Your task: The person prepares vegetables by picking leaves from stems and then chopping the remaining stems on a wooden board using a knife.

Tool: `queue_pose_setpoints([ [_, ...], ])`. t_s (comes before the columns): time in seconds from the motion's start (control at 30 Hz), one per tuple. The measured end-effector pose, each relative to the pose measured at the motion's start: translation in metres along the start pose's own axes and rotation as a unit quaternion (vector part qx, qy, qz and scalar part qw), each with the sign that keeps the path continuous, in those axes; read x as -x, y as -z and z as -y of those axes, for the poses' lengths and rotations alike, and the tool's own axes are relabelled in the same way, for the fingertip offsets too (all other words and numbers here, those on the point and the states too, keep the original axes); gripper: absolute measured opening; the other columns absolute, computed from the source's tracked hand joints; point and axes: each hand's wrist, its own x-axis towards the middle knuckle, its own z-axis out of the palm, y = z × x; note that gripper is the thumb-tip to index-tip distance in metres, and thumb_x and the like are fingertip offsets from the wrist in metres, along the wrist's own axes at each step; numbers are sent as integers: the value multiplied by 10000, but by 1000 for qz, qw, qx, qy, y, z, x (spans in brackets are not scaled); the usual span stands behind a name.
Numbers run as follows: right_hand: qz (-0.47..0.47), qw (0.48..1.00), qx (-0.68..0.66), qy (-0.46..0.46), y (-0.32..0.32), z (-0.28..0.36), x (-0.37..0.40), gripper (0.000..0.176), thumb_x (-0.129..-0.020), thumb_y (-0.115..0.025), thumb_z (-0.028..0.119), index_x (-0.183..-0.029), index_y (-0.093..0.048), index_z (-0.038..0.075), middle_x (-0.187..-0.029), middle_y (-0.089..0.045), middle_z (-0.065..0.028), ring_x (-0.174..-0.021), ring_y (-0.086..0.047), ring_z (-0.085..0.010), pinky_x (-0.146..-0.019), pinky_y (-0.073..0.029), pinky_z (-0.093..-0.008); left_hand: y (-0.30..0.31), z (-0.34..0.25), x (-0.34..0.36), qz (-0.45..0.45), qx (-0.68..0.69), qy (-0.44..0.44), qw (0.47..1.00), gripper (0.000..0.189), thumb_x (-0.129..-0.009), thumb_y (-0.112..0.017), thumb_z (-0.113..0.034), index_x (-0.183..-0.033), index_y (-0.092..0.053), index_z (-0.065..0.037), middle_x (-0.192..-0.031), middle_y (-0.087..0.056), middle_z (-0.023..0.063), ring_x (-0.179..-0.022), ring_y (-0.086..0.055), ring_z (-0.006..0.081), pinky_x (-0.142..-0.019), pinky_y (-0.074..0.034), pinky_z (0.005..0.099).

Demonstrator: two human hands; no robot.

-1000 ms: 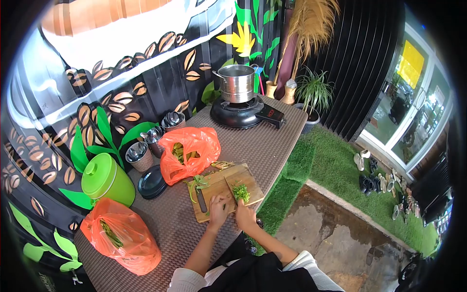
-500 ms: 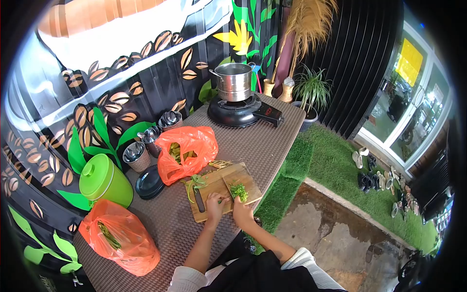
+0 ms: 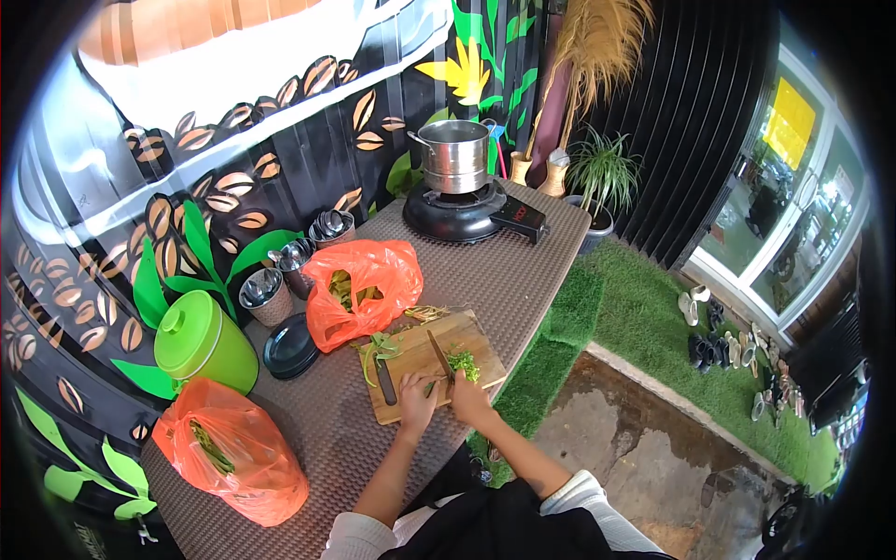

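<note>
— Green lidded container [image 3: 210, 350] at far left: where, with the cutting board [image 3: 411, 353] as clock centre?

— Nine o'clock on the table [image 3: 509, 289]; an orange bag [image 3: 252, 467] sits at eight

— Next?

— Second orange bag [image 3: 397, 271], at half past ten, its mouth showing leaves [image 3: 343, 291]

— And at the board?

— Left hand [image 3: 417, 399] at seven, fingers curled in on green stems [image 3: 431, 383]; then a knife [image 3: 438, 349], blade pointing to eleven; chopped greens [image 3: 464, 364] at three, just beside the blade; right hand [image 3: 469, 403] at five, closed round the knife's handle

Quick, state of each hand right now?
Left hand: closed, apparently pinching green stems.
Right hand: closed, holding the knife.
</note>
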Motion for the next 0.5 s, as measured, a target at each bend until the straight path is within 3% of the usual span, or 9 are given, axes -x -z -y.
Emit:
queue_pose_setpoints([
  [0.13, 1, 1000, -6, 18, 0, 1, 6, 271, -834, -538, 106, -1020, -383, -17, -813, -625, -289, -840, -641, -425, -704, -522, -509, 1, -2, -1, 2, -2, 14, 1000, 98, -761, -676, -85, -851, -705, -56, -842, -624, 81, -856, -537, 274, -786, -435, 368],
  [0.2, -44, 998, 24, -26, -12, 8, 19, 271, -842, -526, 107, -1036, -384, -19, -807, -627, -287, -843, -642, -420, -702, -525, -499, 1, -2, -1, 0, 3, 19, 1000, 99, -762, -675, -84, -852, -706, -58, -842, -624, 79, -856, -536, 273, -785, -435, 369],
  [0.3, -20, 999, 39, -14, -14, 7, 16, 263, -860, -495, 118, -1050, -385, -27, -831, -628, -282, -825, -643, -426, -687, -529, -492, 0, -2, -1, 17, -9, 33, 999, 119, -774, -670, -127, -862, -699, -51, -869, -617, 65, -900, -530, 268, -832, -425, 373],
  [0.5, -18, 998, 56, 13, -15, -1, 8, 254, -844, -516, 97, -1029, -384, -15, -837, -639, -261, -804, -654, -406, -678, -540, -465, 1, -3, -1, -3, -11, 15, 1000, 100, -760, -679, -84, -852, -706, -55, -864, -626, 78, -867, -536, 268, -784, -441, 358],
])
